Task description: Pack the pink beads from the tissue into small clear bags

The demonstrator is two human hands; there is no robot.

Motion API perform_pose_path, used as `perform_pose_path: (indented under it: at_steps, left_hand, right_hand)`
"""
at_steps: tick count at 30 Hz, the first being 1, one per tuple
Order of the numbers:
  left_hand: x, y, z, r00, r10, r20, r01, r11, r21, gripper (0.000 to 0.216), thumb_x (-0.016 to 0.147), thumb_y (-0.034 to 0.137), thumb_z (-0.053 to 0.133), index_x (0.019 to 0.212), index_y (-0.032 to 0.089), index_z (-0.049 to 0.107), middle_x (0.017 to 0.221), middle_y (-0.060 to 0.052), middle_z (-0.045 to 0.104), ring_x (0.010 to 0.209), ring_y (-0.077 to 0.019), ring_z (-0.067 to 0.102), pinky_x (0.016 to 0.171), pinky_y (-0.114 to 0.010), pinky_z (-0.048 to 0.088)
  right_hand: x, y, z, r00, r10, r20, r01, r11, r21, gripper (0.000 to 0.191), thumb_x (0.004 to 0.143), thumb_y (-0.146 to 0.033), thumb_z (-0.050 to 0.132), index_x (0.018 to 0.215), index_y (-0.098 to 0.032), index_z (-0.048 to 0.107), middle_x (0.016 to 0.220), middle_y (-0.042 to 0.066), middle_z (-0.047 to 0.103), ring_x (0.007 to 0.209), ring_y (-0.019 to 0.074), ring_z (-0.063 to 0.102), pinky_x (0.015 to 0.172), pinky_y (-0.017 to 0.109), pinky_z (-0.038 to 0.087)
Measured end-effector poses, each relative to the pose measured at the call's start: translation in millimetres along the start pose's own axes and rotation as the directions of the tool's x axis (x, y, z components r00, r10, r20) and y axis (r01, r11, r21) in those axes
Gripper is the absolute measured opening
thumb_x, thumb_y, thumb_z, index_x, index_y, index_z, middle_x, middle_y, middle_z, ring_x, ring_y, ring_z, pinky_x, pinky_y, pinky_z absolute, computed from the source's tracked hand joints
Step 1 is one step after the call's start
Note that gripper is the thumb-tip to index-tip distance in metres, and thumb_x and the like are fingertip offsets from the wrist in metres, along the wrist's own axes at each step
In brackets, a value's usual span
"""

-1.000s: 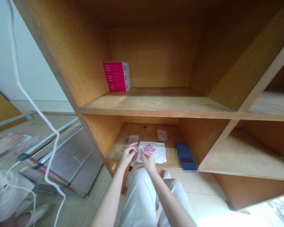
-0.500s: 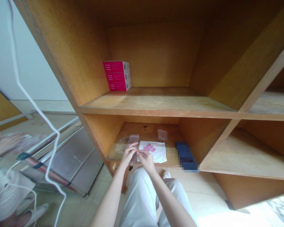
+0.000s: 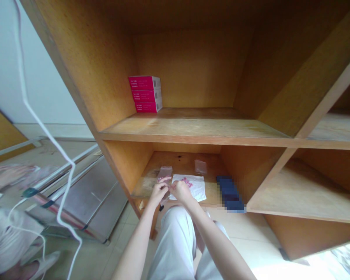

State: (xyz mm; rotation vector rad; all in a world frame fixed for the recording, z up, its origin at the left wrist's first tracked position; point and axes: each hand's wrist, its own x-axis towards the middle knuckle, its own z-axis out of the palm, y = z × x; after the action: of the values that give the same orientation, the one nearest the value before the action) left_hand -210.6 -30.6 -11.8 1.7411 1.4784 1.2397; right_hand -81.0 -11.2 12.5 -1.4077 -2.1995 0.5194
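My left hand is closed, its fingers pinching what looks like a small clear plastic bag that hangs below them. Right beside it, my right hand is curled with its knuckles up, the fingertips meeting the left hand's. What those fingertips hold is too small to make out. Under and behind my right hand lies a white sheet with a cluster of small pink beads, partly covered by the hand. A clear bag with pink beads lies just beyond my left hand.
Another clear bag lies farther back on the lower shelf. A dark blue, blurred-out object rests at the shelf's right. Pink boxes are stacked above. A white cable hangs at left, near another person's hand and a metal-framed surface.
My right hand has turned over, knuckles upward, and now covers more of the sheet and beads. My left hand stays almost in place.
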Motion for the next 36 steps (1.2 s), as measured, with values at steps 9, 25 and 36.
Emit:
perform_pose_path:
  at_steps: [9,25,36]
  left_hand:
    - [1,-6,-2,0.999,0.031,-0.01,-0.031,0.999,-0.034,0.023,0.068,0.011,0.039,0.055,0.017,0.056,0.116,-0.006,0.054,0.112,-0.0173,0.044,0.098,-0.034,0.031]
    - [-1,-13,-4,0.999,0.021,-0.034,-0.026,0.987,-0.157,0.019,0.064,0.011,0.042,0.049,0.016,0.053,0.111,-0.007,0.056,0.11,-0.0193,0.045,0.095,-0.033,0.033]
    - [-1,-14,-5,1.0,-0.005,-0.022,-0.001,0.971,-0.241,0.018,0.065,0.015,0.043,0.049,0.016,0.052,0.111,-0.007,0.057,0.111,-0.0219,0.044,0.094,-0.035,0.033]
  right_hand:
    - [4,-8,2,0.999,-0.035,0.042,0.039,0.994,-0.1,0.016,0.069,-0.015,0.049,0.072,-0.012,0.065,0.071,0.013,0.067,0.067,0.021,0.062,0.057,0.023,0.04]
    - [5,-10,3,1.0,-0.005,0.003,0.005,0.997,-0.082,0.017,0.075,-0.016,0.045,0.079,-0.011,0.061,0.077,0.013,0.066,0.069,0.0166,0.061,0.059,0.021,0.038]
    - [8,-4,-1,0.963,-0.259,0.069,0.259,0.966,0.004,0.02,0.075,-0.007,0.042,0.078,-0.012,0.06,0.082,0.011,0.064,0.076,0.0162,0.059,0.065,0.022,0.04]
